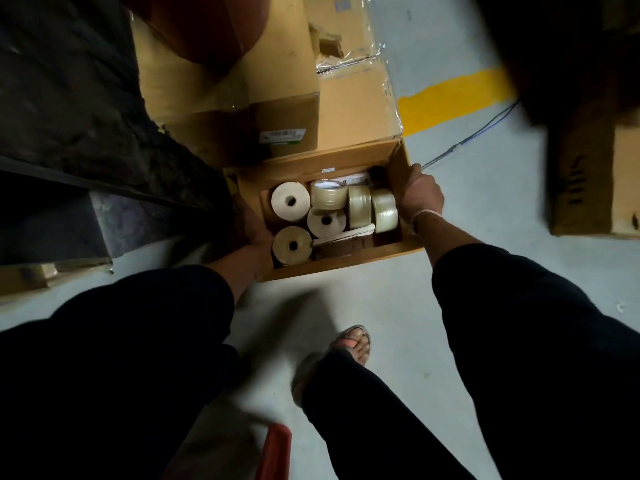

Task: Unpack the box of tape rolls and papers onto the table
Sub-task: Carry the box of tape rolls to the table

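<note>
An open cardboard box [341,263] is held over the grey floor in front of me. My left hand [252,226] grips its left wall and my right hand [419,195] grips its right wall. Inside lie three pale paper-coloured rolls [290,201] on the left and several clear tape rolls [360,205] on the right. Folded white papers [343,235] lie under the rolls near the front, and more paper [353,179] sits at the back of the box.
Large cardboard boxes [277,109] stand stacked just beyond the held box. A dark shelf or table edge [69,133] fills the left. Another carton [595,181] stands at the right. A yellow floor stripe [450,98] and a thin cable [474,135] cross the floor. A red object [275,452] lies near my sandalled foot [349,344].
</note>
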The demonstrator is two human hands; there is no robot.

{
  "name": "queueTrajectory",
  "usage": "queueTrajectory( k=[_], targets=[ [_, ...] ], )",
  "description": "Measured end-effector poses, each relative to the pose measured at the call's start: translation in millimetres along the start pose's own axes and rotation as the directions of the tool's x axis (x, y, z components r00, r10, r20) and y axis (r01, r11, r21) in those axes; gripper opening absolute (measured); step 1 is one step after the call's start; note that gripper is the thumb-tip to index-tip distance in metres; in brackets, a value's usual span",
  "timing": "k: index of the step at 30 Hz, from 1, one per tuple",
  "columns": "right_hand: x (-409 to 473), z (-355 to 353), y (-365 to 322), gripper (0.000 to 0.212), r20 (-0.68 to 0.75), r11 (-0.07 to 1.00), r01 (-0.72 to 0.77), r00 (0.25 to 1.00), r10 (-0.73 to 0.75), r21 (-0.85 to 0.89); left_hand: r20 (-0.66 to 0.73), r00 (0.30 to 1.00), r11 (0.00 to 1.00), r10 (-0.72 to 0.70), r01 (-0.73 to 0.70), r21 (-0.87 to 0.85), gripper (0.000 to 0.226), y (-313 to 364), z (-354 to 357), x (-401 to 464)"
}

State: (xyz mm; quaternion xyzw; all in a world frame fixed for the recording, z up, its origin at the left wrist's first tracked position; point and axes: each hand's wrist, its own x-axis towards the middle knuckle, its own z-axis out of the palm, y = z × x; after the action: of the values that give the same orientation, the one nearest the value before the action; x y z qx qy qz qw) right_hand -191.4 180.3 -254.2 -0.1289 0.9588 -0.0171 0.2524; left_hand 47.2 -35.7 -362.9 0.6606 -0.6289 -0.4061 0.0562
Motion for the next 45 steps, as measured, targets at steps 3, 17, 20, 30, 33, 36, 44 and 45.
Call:
queueTrajectory(
  k=[3,17,20,30,33,36,44,45],
  targets=[
    [-27,-30,5,0.038,0.002,1.0,-0.007,1.0,0.007,-0.018,0.04,0.999,0.994,-0.024,0.02,0.11,0.088,28,-31,-35],
    [-221,-260,25,0.036,-0.002,0.988,-0.141,0.99,0.142,0.064,0.3,0.951,0.848,0.079,-0.222,0.482,0.054,240,-254,-255],
    [-265,-320,21,0.035,-0.02,0.987,-0.136,0.99,0.138,0.084,0.345,0.929,0.849,0.133,-0.287,0.444,0.062,275,-301,-286],
    [-380,-471,19,0.037,-0.117,0.935,-0.197,0.964,0.24,0.296,0.445,0.812,0.797,0.379,-0.53,0.29,0.051,369,-438,-362],
    [-405,-499,19,0.034,-0.143,0.933,-0.181,0.962,0.234,0.31,0.457,0.758,0.744,0.465,-0.615,0.261,0.048,391,-469,-380],
    [-416,-524,17,0.039,-0.199,0.95,-0.107,0.965,0.17,0.294,0.457,0.733,0.756,0.504,-0.63,0.177,0.05,404,-491,-377],
    [-424,-575,-27,0.036,-0.269,0.961,0.048,0.963,0.028,0.274,0.389,0.737,0.812,0.553,-0.582,-0.052,0.056,409,-558,-377],
    [-425,-578,-38,0.038,-0.269,0.96,0.073,0.963,0.003,0.269,0.374,0.744,0.812,0.553,-0.582,-0.045,0.05,408,-568,-376]
  ],
)
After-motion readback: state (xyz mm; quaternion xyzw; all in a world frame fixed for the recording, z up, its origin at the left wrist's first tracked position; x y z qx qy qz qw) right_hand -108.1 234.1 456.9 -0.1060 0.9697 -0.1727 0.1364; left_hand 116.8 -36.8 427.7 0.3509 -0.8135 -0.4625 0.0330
